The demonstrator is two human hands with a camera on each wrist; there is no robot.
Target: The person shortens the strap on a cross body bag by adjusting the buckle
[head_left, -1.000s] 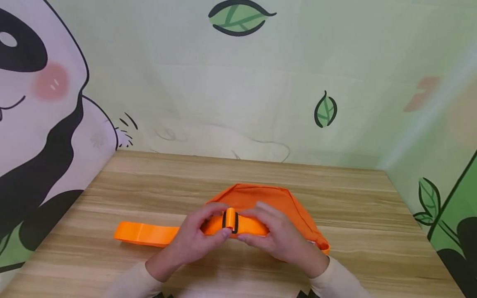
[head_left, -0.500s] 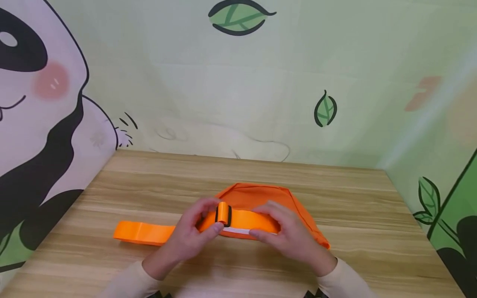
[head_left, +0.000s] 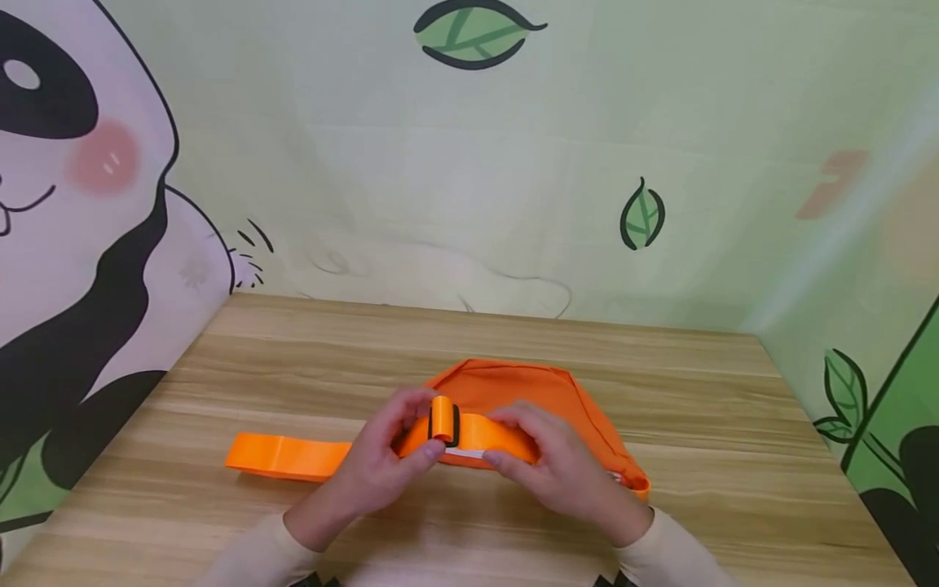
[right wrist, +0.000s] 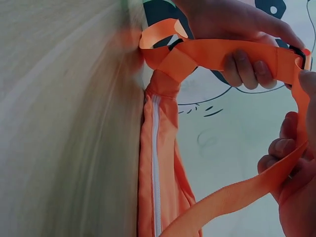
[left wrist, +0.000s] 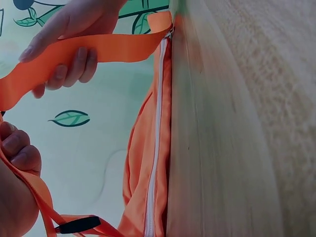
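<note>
An orange waist bag point(head_left: 513, 383) with a white zipper point(left wrist: 156, 138) lies on the wooden table. Above its near edge, my left hand point(head_left: 381, 444) pinches the orange strap point(head_left: 286, 456) just left of a black slide buckle point(head_left: 456, 425). A short loop of webbing stands up through that buckle. To its right, my right hand point(head_left: 557, 461) holds the strap between thumb and fingers. The right wrist view shows the strap stretched between both hands point(right wrist: 247, 71), raised off the table. A black plastic piece point(left wrist: 79, 224) sits on the strap in the left wrist view.
A free loop of strap extends left across the table point(head_left: 330, 350). Behind stands a pale green wall point(head_left: 352, 163) printed with leaves and a panda point(head_left: 110, 228). Another printed wall panel rises on the right.
The slide buckle and left hand have shifted slightly left overall. My right hand slid right along the strap, widening the gap from the buckle, then came back a little left.
</note>
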